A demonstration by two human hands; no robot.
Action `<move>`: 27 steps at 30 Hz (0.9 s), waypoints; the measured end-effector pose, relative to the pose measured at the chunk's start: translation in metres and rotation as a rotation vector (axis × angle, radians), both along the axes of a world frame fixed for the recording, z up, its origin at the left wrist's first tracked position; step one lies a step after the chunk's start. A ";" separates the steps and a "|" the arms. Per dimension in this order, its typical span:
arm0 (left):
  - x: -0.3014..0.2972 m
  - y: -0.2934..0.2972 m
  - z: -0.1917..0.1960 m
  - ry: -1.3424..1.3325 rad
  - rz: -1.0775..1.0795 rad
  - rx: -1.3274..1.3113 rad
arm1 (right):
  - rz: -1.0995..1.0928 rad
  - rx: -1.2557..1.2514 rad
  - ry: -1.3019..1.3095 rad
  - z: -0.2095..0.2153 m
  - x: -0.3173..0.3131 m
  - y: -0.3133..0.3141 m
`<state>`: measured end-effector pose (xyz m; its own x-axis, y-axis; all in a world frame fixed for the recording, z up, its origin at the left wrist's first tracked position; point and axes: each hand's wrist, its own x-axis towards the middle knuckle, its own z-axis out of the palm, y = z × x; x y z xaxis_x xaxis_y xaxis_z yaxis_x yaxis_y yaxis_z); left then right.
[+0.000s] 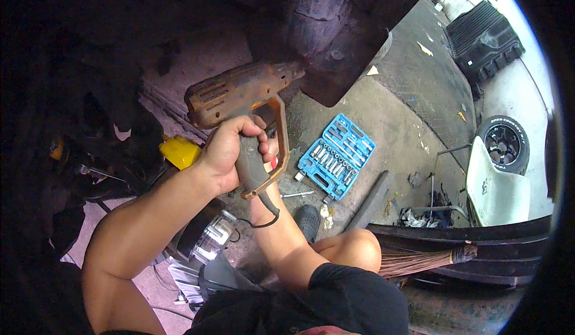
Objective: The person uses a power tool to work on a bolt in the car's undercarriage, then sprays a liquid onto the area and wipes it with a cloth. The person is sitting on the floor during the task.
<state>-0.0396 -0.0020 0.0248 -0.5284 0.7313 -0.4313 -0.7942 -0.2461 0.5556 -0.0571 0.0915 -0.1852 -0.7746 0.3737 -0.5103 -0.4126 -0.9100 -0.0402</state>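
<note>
My left hand (224,155) is wrapped round the grip of a worn orange-brown heat gun (239,92). Its slotted rear housing faces left, and the metal nozzle points right, close to a large dark panel (335,41) overhead. A looped guard runs down from the body to the bottom of the grip, where a black cord (271,218) hangs out. Behind the grip is my right hand (272,148), mostly hidden, with a small red thing (274,163) beside it. Whether those fingers hold anything does not show.
A blue socket set case (339,157) lies unfolded on the floor, with a dark bar (369,200) nearby. A clear-fronted lamp (212,237) and a yellow object (179,152) are on the left. Rightward are a wheel (504,145), a pale chair (494,185) and a twig broom (419,262).
</note>
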 end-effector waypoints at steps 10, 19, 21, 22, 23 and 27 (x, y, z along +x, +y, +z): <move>0.002 -0.001 0.004 -0.002 0.018 -0.032 | -0.003 -0.006 -0.001 0.000 0.000 0.000; 0.009 -0.004 0.010 0.067 0.010 0.008 | -0.016 -0.016 0.003 -0.001 0.001 0.005; 0.010 -0.005 0.010 0.078 0.019 0.013 | -0.016 -0.019 0.004 0.000 0.001 0.003; 0.009 -0.005 0.008 0.083 0.018 0.016 | -0.018 -0.017 0.003 -0.001 0.001 0.003; 0.008 -0.006 0.006 0.088 0.017 0.020 | -0.019 -0.018 0.004 -0.001 0.001 0.003; 0.007 -0.007 0.004 0.107 0.026 0.040 | -0.017 -0.023 0.003 0.000 0.001 0.001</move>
